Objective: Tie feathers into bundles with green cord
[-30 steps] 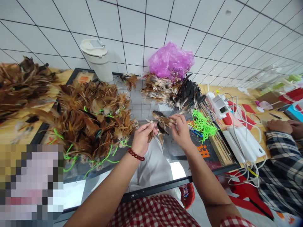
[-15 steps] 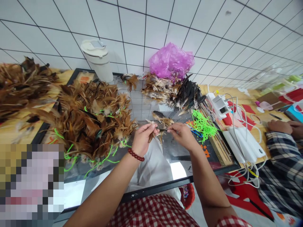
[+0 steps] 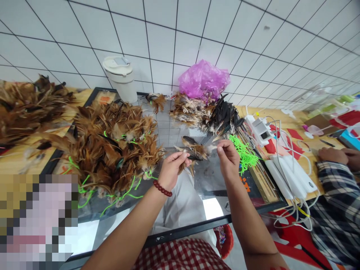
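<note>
My left hand [image 3: 171, 170], with a red bead bracelet on its wrist, pinches a small bunch of brown and dark feathers [image 3: 194, 153] above the glass table [image 3: 180, 225]. My right hand [image 3: 229, 159] is closed in a pinch on the other end of the same bunch, its fingers pressed together near the pale quills. A large heap of brown feather bundles tied with green cord [image 3: 112, 144] lies just left of my left hand. A tangle of green cord [image 3: 244, 152] lies right of my right hand.
A white lidded cup [image 3: 121, 78] and a pink plastic bag [image 3: 204, 78] stand by the tiled wall, with loose brown and black feathers [image 3: 209, 112] below the bag. White power strips and cables [image 3: 284, 165] lie at the right. Another person's plaid sleeve [image 3: 337, 195] rests there.
My right hand has moved right and slightly up, drawing away from my left hand along the feathers. The camera view tilted down a little.
</note>
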`<state>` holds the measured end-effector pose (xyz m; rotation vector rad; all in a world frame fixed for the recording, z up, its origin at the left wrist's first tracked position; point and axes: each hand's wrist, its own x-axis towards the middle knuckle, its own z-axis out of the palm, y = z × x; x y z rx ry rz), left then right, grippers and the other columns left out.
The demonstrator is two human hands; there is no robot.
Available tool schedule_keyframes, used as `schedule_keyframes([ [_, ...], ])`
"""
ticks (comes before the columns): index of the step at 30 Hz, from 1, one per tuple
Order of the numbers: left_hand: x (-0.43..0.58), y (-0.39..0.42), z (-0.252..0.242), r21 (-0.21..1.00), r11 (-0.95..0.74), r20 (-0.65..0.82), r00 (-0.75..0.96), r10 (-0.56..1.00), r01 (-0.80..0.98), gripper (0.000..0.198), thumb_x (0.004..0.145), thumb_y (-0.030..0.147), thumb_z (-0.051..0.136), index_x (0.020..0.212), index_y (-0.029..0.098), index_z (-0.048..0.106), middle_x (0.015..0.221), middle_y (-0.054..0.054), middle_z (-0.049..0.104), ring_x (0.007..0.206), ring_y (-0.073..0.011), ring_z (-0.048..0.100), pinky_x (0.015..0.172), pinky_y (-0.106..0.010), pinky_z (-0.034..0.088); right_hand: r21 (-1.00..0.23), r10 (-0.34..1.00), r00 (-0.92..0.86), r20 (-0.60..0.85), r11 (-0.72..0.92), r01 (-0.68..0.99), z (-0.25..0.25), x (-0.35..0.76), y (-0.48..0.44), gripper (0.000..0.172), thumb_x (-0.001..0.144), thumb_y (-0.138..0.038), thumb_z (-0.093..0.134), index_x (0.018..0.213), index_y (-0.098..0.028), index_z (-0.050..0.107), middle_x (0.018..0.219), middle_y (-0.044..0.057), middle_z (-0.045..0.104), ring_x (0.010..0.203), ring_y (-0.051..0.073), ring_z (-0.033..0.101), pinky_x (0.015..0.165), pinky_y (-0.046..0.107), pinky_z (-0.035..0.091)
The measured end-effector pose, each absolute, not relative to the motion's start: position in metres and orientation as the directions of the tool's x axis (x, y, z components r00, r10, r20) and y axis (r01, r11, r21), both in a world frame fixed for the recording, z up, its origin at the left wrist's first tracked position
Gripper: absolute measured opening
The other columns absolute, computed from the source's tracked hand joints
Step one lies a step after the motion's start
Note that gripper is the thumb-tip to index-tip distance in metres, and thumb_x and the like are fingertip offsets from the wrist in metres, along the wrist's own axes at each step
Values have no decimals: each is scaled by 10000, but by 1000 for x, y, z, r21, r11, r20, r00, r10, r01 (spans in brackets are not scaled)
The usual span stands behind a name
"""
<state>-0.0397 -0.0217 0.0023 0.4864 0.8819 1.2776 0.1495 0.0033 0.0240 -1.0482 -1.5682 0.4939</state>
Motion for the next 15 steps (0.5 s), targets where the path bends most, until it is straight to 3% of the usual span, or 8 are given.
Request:
schedule_keyframes([
  [3, -39, -23, 2, 761, 258, -292, 41, 956, -595, 259, 621, 345, 788, 732, 124, 711, 548, -3, 597, 577, -107, 569, 685, -273, 473, -848, 859, -284, 425, 488, 206, 32, 150, -1, 99, 893, -266, 547, 817, -213, 582, 811, 25, 550, 782, 160, 541, 731, 310, 448],
  [6, -37, -25, 2, 824, 265, -284, 39, 958, -501, 239, 637, 349, 775, 715, 130, 722, 584, -23, 635, 565, -98, 551, 628, -247, 448, -815, 765, -558, 322, 523, 248, 38, 144, -6, 109, 898, -249, 550, 819, -207, 613, 818, 34, 588, 792, 158, 560, 744, 314, 457],
  [10, -36, -29, 3, 906, 274, -266, 70, 962, -324, 231, 676, 376, 740, 710, 148, 743, 621, -33, 670, 515, -92, 500, 531, -237, 389, -731, 757, -549, 354, 590, 343, 37, 133, -10, 119, 912, -214, 521, 859, -219, 627, 824, 30, 607, 800, 148, 565, 755, 315, 470],
  [15, -37, -30, 3, 963, 199, -172, 155, 973, -179, 223, 742, 374, 679, 688, 171, 754, 730, -60, 721, 665, -138, 593, 651, -256, 439, -672, 761, -505, 408, 625, 398, 24, 131, -2, 135, 909, -186, 509, 890, -244, 630, 837, 33, 613, 808, 162, 572, 745, 340, 490],
])
